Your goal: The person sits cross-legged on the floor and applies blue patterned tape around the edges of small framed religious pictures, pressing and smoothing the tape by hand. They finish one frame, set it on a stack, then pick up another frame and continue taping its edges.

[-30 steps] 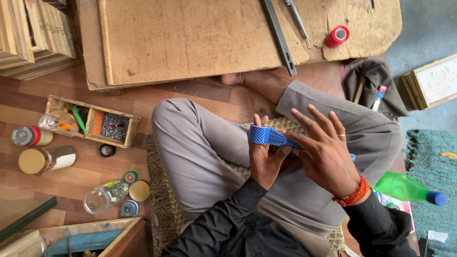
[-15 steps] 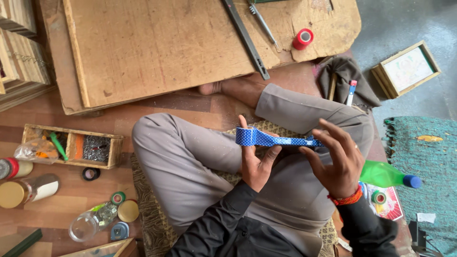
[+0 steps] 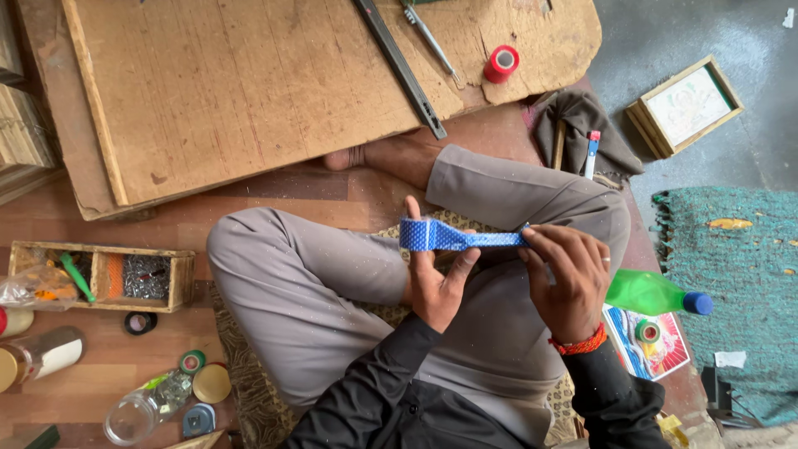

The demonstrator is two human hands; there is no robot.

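Keep the blue strip [image 3: 462, 238] taut and level above the lap, left hand [image 3: 434, 278] closed on its folded end, right hand [image 3: 567, 278] pinching the other end, seemingly between thumb and 2 fingers, pulling evenly without twisting.

Blue white-dotted ribbon [image 3: 465, 238], red spool [image 3: 502, 63], green bottle [image 3: 648, 293] with blue cap, grey trousers [image 3: 332, 283], teal mat [image 3: 731, 283].

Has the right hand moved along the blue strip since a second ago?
Yes. The right hand has drawn away from the left hand, out toward the green bottle, so the blue strip now stretches longer between them over the lap.
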